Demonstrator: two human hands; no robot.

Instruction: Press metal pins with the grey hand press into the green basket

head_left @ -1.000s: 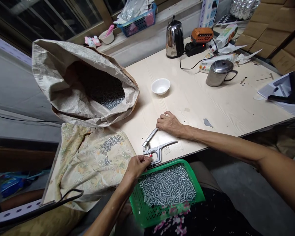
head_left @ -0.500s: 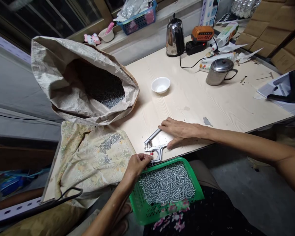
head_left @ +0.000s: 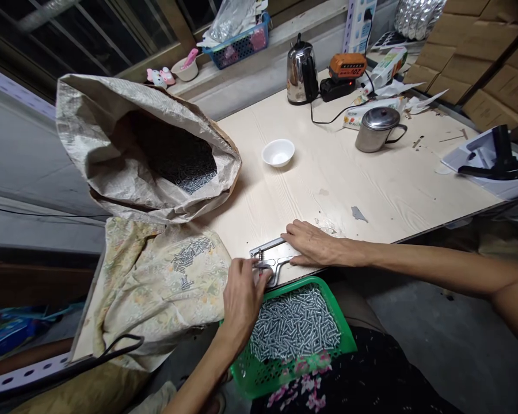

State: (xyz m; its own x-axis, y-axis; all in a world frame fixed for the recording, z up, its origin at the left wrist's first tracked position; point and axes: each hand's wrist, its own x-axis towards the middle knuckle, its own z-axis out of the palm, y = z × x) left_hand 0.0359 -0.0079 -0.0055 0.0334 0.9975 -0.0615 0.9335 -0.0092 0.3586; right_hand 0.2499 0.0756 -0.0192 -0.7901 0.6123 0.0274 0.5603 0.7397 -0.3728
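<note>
At the table's near edge lie silver hand-press pliers (head_left: 276, 264) with a coil spring and a small red part at the head. My right hand (head_left: 311, 244) is wrapped over the far ends of their two handles. The fingers and thumb of my left hand (head_left: 244, 296) curl round the head of the pliers, hiding most of the jaw; any small piece between them cannot be made out. Just below, a green basket (head_left: 343, 322) on my lap holds many small metal threaded pieces (head_left: 297, 322). More slim metal pieces (head_left: 192, 253) lie on a patterned cloth (head_left: 155, 305) to the left.
A large woven sack (head_left: 82, 138) of small metal parts stands open at the left. On the table (head_left: 323, 172) are a white bowl (head_left: 278, 154), a lidded steel mug (head_left: 373, 135), a kettle (head_left: 302, 75) and a battery on a charger (head_left: 345, 72).
My right hand has pressed the upper handle down toward the lower one. My left hand has shifted up from a pinch at the jaw to lie round the head of the pliers.
</note>
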